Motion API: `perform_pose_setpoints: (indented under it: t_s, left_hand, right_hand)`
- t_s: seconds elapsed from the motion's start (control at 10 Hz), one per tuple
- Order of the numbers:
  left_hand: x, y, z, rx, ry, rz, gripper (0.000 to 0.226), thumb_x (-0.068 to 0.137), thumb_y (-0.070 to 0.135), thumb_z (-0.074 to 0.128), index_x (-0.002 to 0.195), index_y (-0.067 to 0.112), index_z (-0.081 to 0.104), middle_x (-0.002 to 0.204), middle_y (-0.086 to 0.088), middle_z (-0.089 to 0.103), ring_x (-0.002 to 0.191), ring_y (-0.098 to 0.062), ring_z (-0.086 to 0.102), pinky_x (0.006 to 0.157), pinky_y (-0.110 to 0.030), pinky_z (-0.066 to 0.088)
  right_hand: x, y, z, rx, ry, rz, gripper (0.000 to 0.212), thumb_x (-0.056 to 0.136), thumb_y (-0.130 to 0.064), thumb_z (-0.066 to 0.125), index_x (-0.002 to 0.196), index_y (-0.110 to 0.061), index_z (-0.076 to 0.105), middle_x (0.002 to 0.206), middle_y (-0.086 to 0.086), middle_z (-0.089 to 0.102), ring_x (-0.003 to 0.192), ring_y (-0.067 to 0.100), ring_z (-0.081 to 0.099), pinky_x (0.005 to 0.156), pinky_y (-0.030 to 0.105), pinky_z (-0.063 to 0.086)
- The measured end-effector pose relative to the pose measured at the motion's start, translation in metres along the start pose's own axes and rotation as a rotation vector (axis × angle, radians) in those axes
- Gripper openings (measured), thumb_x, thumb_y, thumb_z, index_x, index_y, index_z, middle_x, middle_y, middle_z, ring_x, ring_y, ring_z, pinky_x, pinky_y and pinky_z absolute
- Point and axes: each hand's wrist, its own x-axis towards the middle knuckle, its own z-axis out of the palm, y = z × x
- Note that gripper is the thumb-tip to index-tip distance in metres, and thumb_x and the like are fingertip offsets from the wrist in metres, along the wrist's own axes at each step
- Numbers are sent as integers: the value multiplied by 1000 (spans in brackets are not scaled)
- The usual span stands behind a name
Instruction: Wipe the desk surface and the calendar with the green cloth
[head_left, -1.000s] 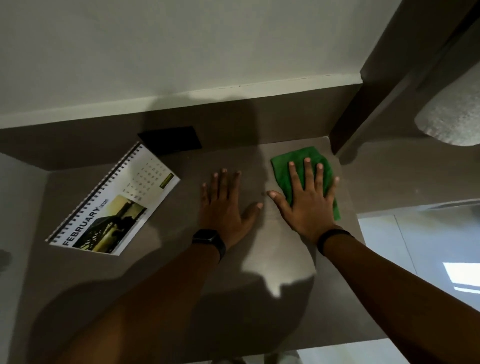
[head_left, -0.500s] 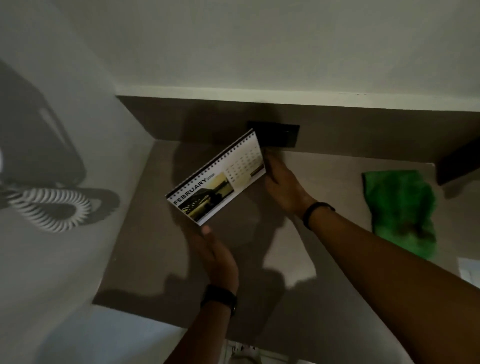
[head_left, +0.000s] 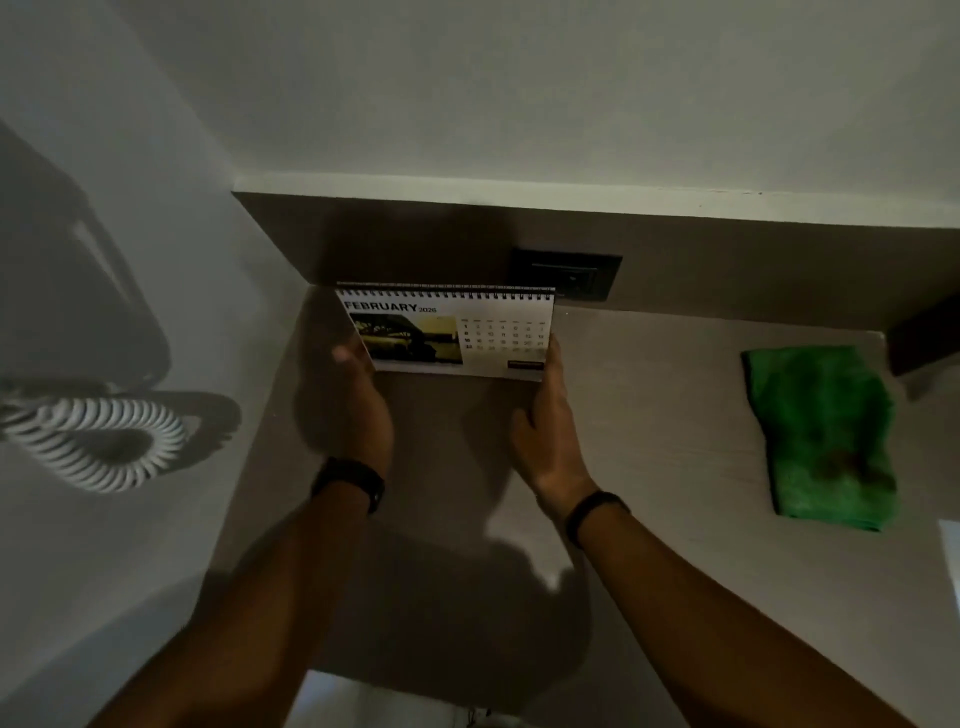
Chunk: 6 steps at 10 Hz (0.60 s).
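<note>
A spiral-bound February desk calendar (head_left: 447, 332) stands upright near the back left corner of the grey-brown desk (head_left: 649, 415), its page facing me. My left hand (head_left: 358, 405) grips its lower left corner and my right hand (head_left: 545, 426) grips its lower right edge. The green cloth (head_left: 826, 436) lies crumpled and flat on the desk far to the right, apart from both hands.
A black wall socket (head_left: 566, 275) sits on the back panel just behind the calendar. A white coiled phone cord (head_left: 98, 447) hangs on the wall at the left. A dark shelf edge (head_left: 924, 338) juts in at the far right.
Both hands left the desk and the cloth. They took up the tilted calendar and turned it square and upright near the back wall. The cloth stayed lying at the right.
</note>
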Motion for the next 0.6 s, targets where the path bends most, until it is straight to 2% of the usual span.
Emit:
perform_pose_setpoints:
  t_s: [0.1,0.2,0.3,0.4,0.5,0.6]
  left_hand:
    - [14,3,-1,30,-34,13,66,110,58,8,165,29,30,169,2,37,153,-14,34,120,-27,22]
    - [9,1,-3,91,-2,20,78,99,71,14,165,33,29,167,6,38,137,-3,32,107,-17,21]
    - [10,-2,-1,78,30,46,77,99,69,18,165,30,32,161,7,42,135,-1,34,100,-5,27]
    - [9,-1,0,94,-15,68,76,101,66,17,165,28,32,165,1,41,143,-6,38,110,-15,29]
    - [10,-1,-3,139,-5,9,70,109,63,19,168,25,24,173,-7,31,158,-23,31,123,-32,24]
    - [-1,27,-4,176,29,169,67,112,52,34,168,17,22,172,-13,31,155,-28,36,110,-5,32]
  right_hand:
    - [9,1,6,24,18,20,98,86,19,43,165,-29,10,156,-19,30,150,0,25,127,37,30]
    - [8,-2,6,18,15,15,100,87,17,45,163,-38,10,161,-14,33,154,8,28,127,38,31]
    - [7,-2,5,-7,10,1,100,89,16,47,159,-43,7,166,-3,32,154,11,28,126,40,31]
    - [7,-8,4,-24,0,-3,96,92,13,51,160,-41,10,166,-3,32,150,3,26,127,38,28]
    - [6,-5,-1,-55,13,-22,86,92,9,56,162,-25,20,165,2,33,155,14,28,127,44,30]
    - [-15,-9,-20,-289,31,38,83,97,-4,57,166,-19,12,174,6,13,161,22,11,131,41,14]
